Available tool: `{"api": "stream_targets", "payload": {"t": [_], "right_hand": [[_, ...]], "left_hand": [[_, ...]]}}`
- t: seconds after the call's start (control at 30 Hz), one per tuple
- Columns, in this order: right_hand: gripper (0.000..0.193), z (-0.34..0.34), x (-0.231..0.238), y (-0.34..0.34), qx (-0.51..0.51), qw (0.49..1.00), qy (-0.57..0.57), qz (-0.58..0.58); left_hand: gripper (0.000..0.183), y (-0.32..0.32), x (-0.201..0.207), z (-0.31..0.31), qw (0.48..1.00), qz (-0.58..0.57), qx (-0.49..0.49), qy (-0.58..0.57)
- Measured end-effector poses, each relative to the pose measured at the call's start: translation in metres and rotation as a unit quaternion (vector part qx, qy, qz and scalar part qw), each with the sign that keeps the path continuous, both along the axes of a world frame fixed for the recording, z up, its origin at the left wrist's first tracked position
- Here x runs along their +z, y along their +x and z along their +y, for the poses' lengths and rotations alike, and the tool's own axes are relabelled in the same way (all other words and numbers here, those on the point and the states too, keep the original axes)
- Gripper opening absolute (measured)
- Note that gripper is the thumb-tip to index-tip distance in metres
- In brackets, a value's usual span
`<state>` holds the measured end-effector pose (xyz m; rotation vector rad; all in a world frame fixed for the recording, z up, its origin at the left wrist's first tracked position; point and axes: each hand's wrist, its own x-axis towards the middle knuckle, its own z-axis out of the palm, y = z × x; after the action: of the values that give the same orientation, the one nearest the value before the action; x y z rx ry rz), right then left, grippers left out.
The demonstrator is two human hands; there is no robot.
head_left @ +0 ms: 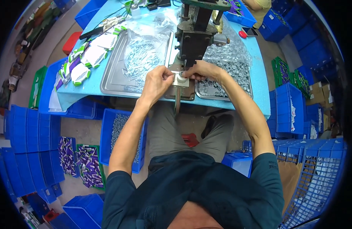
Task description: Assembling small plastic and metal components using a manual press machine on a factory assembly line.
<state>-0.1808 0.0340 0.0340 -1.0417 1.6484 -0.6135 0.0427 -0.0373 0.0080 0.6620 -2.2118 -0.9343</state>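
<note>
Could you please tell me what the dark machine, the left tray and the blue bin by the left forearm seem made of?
Dark machine: likely heavy metal, dull, with thick squared parts and scuffed surfaces.
Left tray: probably bare metal, perhaps stainless steel; smooth, grey, with soft reflections.
Blue bin: apparently moulded plastic, evenly coloured, slightly glossy.

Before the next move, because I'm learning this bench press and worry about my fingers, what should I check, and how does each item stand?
1. Right hand clear of the press: not ok; its fingers are right at the tool end.
2. Left hand clear: not ok; its fingertips are beside the pale plate under the press.
3. Piece seated properly: cannot tell; too small and partly hidden.
4. Thin metal pieces to hand: ok, on the left tray.
5. Small dark and clear parts to hand: ok, on the right tray.
</note>
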Motion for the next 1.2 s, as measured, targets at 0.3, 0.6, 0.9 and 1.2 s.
{"api": "stream_targets", "payload": {"t": [0.3,0.6,0.9,1.2], "right_hand": [[0.023,0.036,-0.022,0.032,0.007,0.899,-0.389,0.204],[0.023,0.016,-0.02,0.023,-0.01,0.977,-0.212,0.034],[0.019,0.001,-0.004,0.01,0.012,0.994,-0.092,-0.054],[0.027,0.044,-0.059,0.062,-0.148,0.85,-0.45,0.23]], "left_hand": [[0.011,0.002,-0.001,0.0,0.96,0.044,-0.023,0.275],[0.014,0.0,-0.004,0.004,0.924,0.109,-0.057,0.363],[0.018,0.001,-0.005,0.007,0.908,0.149,-0.011,0.392],[0.016,-0.021,0.0,0.021,0.933,0.146,0.0,0.329]]}}
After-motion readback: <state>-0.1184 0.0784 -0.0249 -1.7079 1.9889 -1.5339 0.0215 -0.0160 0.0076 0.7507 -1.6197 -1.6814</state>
